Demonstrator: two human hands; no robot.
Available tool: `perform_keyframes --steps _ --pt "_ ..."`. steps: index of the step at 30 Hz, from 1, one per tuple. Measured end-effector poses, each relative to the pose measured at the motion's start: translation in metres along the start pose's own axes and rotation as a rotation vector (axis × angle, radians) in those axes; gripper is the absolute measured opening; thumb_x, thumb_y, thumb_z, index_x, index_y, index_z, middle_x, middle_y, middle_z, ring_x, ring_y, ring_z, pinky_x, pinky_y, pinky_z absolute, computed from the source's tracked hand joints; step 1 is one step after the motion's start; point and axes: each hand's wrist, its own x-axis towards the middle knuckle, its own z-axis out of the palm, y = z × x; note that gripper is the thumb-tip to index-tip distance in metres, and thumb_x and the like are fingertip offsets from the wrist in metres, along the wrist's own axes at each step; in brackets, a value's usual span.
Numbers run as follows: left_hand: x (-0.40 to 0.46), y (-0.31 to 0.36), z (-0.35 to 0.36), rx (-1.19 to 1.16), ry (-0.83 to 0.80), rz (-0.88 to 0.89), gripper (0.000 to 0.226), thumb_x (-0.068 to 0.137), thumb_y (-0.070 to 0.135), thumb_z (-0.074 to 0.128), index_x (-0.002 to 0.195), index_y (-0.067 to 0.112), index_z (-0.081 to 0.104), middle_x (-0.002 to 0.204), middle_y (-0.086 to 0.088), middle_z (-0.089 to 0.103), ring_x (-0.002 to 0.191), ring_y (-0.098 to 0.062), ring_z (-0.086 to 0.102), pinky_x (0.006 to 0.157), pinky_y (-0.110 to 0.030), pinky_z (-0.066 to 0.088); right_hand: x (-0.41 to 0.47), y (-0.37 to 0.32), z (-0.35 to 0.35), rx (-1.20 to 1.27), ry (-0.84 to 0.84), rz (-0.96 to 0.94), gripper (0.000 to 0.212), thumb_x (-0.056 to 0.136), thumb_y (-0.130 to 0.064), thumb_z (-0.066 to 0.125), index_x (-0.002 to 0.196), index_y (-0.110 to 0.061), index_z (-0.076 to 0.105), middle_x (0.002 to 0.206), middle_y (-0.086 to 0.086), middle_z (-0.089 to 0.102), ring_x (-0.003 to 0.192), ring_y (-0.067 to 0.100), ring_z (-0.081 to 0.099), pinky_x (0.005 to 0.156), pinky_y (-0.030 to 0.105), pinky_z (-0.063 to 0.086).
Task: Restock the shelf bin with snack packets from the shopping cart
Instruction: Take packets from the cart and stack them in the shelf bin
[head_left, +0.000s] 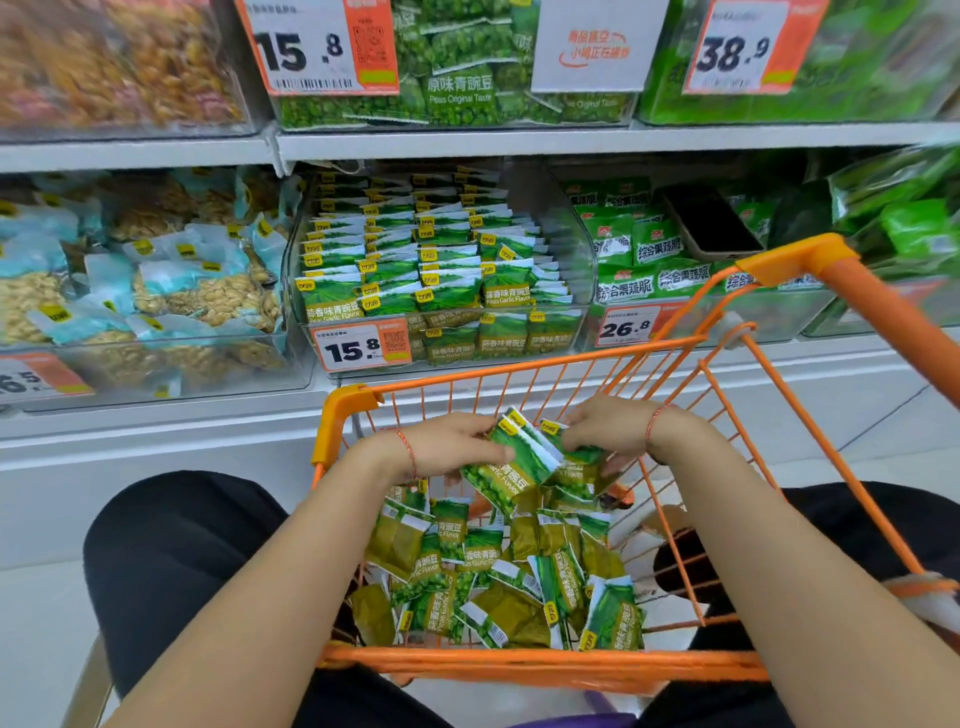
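Both my hands are inside the orange wire shopping cart (347, 410), above a heap of green garlic-pea snack packets (498, 577) on its floor. My left hand (452, 441) grips a small stack of these packets (511, 462) from the left. My right hand (605, 428) pinches the same bunch and a few more packets (579, 470) from the right. Straight ahead on the lower shelf stands the clear shelf bin (571, 223), filled with neat rows of the same green packets (426, 270) and marked with a 15.8 price tag (361, 351).
A bin of pale nut packets (156, 291) sits to the left, a bin of green vegetable-crisp packets (649, 249) to the right with a dark phone (709, 221) lying on it. The cart's orange handle (883, 312) rises at right. My knees flank the cart.
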Motion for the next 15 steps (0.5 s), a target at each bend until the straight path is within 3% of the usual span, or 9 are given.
perform_keyframes --steps 2,3,6,8,11,13,15 --pt "-0.004 -0.001 -0.001 -0.113 0.031 0.04 0.061 0.097 0.034 0.049 0.148 0.012 0.026 0.151 -0.001 0.03 0.128 -0.017 0.041 0.076 -0.009 0.047 -0.011 -0.002 -0.003 0.175 0.042 -0.056 0.009 0.094 -0.015 0.053 0.101 -0.009 0.051 0.098 0.01 0.046 0.081 0.02 0.058 0.073 0.034 0.057" --pt "-0.007 0.0 -0.001 -0.166 0.052 0.064 0.052 0.097 0.033 0.049 0.144 0.013 0.036 0.146 0.0 0.037 0.124 -0.014 0.044 0.071 -0.005 0.046 -0.015 -0.002 -0.004 0.258 0.06 -0.086 0.017 0.095 -0.015 0.052 0.108 -0.003 0.053 0.106 0.012 0.047 0.089 0.02 0.058 0.078 0.036 0.058" --pt "-0.009 0.007 0.001 -0.325 0.145 0.136 0.014 0.099 0.03 0.046 0.103 0.024 0.058 0.107 -0.003 0.054 0.091 -0.011 0.052 0.071 -0.016 0.047 -0.021 0.0 -0.002 0.563 0.109 -0.141 0.038 0.097 -0.019 0.053 0.133 -0.008 0.05 0.135 0.007 0.048 0.105 0.024 0.059 0.071 0.029 0.059" --pt "-0.01 0.013 0.001 -0.375 0.213 0.187 0.02 0.096 0.038 0.049 0.096 0.022 0.062 0.096 -0.003 0.058 0.086 -0.016 0.055 0.076 -0.028 0.045 -0.024 0.001 0.001 0.789 0.144 -0.165 0.036 0.094 -0.017 0.057 0.13 -0.013 0.05 0.124 0.004 0.057 0.104 0.025 0.06 0.07 0.029 0.059" --pt "-0.008 0.017 0.002 -0.432 0.314 0.256 0.051 0.084 0.058 0.055 0.109 0.015 0.065 0.095 0.001 0.062 0.089 -0.018 0.056 0.084 -0.036 0.044 -0.027 0.004 0.0 1.014 0.142 -0.218 0.02 0.089 -0.008 0.063 0.107 -0.011 0.059 0.099 0.0 0.066 0.09 0.016 0.063 0.075 0.029 0.058" --pt "-0.007 0.018 0.004 -0.52 0.389 0.281 0.038 0.091 0.046 0.051 0.114 0.018 0.064 0.099 0.003 0.065 0.091 -0.016 0.057 0.084 -0.034 0.045 -0.029 0.003 0.001 1.11 0.139 -0.25 0.018 0.086 -0.006 0.066 0.102 -0.012 0.062 0.09 -0.002 0.07 0.08 0.012 0.066 0.075 0.028 0.058" --pt "-0.006 0.019 0.007 -0.596 0.447 0.286 0.02 0.097 0.033 0.047 0.103 0.025 0.065 0.094 0.007 0.069 0.087 -0.012 0.061 0.08 -0.028 0.049 -0.027 0.001 0.004 1.131 0.167 -0.262 0.022 0.086 -0.007 0.065 0.107 -0.011 0.061 0.086 -0.002 0.07 0.072 0.009 0.067 0.069 0.023 0.058"
